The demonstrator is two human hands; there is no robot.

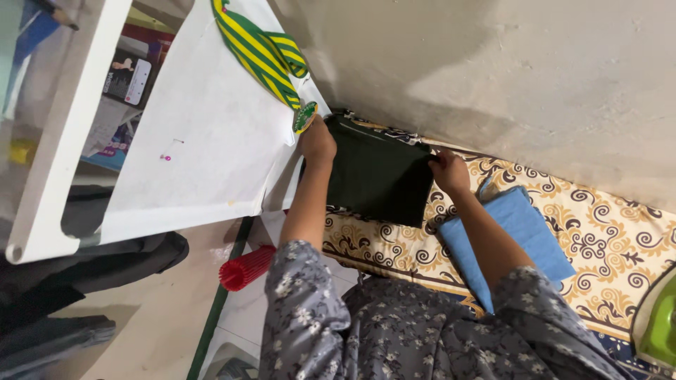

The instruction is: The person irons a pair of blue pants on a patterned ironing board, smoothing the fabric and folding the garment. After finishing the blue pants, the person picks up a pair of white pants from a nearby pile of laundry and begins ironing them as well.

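A folded dark green cloth [377, 176] lies on a patterned cream and brown mat [605, 232] against the wall. My left hand [317, 141] grips the cloth's far left corner. My right hand [448, 171] pinches its right edge. Both forearms reach out from grey floral sleeves. A folded light blue cloth [524, 225] lies on the mat just under my right forearm.
A white sheet [204, 134] with a green and yellow striped ribbon [264, 56] and a pin covers a white table at left. A red ribbed roller [246, 267] lies below it. A green iron [662, 324] sits at the right edge. A grey wall rises behind.
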